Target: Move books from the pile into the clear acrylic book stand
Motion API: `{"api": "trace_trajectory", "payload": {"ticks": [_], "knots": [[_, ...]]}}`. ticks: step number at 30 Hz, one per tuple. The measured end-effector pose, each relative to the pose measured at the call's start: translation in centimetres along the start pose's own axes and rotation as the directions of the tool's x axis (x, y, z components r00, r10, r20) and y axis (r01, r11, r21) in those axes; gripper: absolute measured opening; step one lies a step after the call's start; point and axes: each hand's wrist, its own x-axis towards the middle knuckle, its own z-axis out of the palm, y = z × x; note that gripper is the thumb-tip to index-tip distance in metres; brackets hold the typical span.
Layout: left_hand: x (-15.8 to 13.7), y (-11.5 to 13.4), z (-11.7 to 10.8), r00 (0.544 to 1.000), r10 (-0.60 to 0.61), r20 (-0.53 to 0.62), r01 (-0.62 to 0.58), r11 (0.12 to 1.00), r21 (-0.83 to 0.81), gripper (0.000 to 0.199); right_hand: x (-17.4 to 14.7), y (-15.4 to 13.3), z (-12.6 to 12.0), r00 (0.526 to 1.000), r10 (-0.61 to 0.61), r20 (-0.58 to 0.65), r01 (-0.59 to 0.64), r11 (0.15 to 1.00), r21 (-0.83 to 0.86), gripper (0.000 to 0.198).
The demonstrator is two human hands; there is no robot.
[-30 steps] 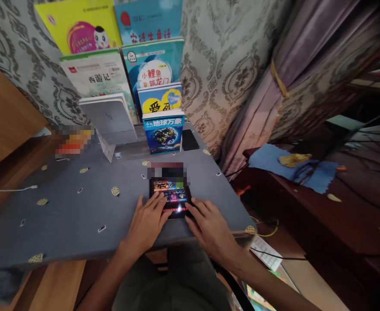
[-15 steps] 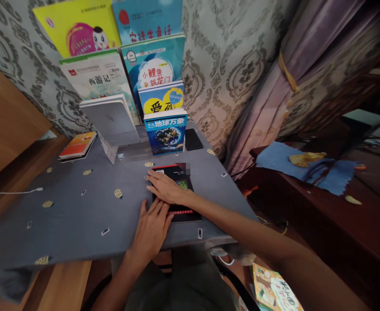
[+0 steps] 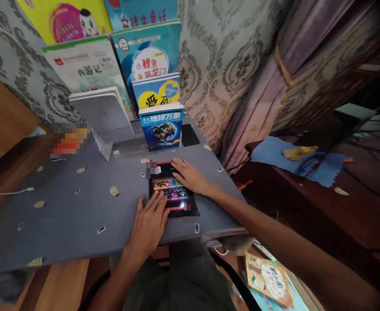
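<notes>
A black book (image 3: pixel 177 195) with a red strip and rows of small colourful pictures lies flat near the table's front edge. My left hand (image 3: pixel 151 220) rests over its lower left corner, fingers stretched out and slightly spread. Across the book's upper right side lies my right hand (image 3: pixel 191 176), flat with fingers extended. Neither hand grips anything. Behind the book, a blue book with a globe on its cover (image 3: pixel 162 129) stands upright in front of a yellow and blue book (image 3: pixel 157 91).
A clear stand (image 3: pixel 125 149) holds several upright books, including a grey one (image 3: pixel 102 114). A black phone-like slab (image 3: pixel 190 134) lies beside them. At left is a white cable (image 3: pixel 14 191). A blue cloth (image 3: pixel 267 153) covers part of the dark red furniture at right. Books (image 3: pixel 270 278) lie below.
My right hand has slid rightward across the book, uncovering the pictures on its cover. My left hand stays at the lower left corner. The camera view has shifted slightly.
</notes>
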Motion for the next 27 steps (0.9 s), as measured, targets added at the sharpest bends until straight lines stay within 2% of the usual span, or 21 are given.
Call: {"api": "trace_trajectory", "payload": {"ticks": [5,11,16,23,27], "knots": [[0.0,-0.1,-0.2,1.000,0.000,-0.016,0.000,0.999,-0.037,0.036,-2.4,-1.2,-0.5,0.999,-0.029,-0.023,0.029,1.000,-0.011,0.048],[0.0,-0.1,-0.3,1.000,-0.012,0.003,0.013,0.998,-0.056,0.035,-9.0,-4.1,-1.6,0.993,-0.117,-0.012,0.117,0.993,-0.004,0.047],[-0.2,-0.2,-0.3,1.000,-0.013,0.000,0.013,0.997,-0.077,0.034,-13.8,-6.8,-1.7,0.990,-0.144,-0.015,0.142,0.988,-0.061,0.052],[-0.9,-0.3,-0.8,0.999,0.031,0.031,-0.028,0.995,-0.097,0.038,-15.6,-7.7,-0.5,0.984,-0.162,-0.080,0.151,0.981,-0.124,0.058],[-1.8,-0.6,-1.1,0.994,0.082,0.075,-0.075,0.994,-0.083,0.053,-15.8,-7.6,-0.1,0.976,-0.178,-0.127,0.166,0.981,-0.102,0.054]]}}
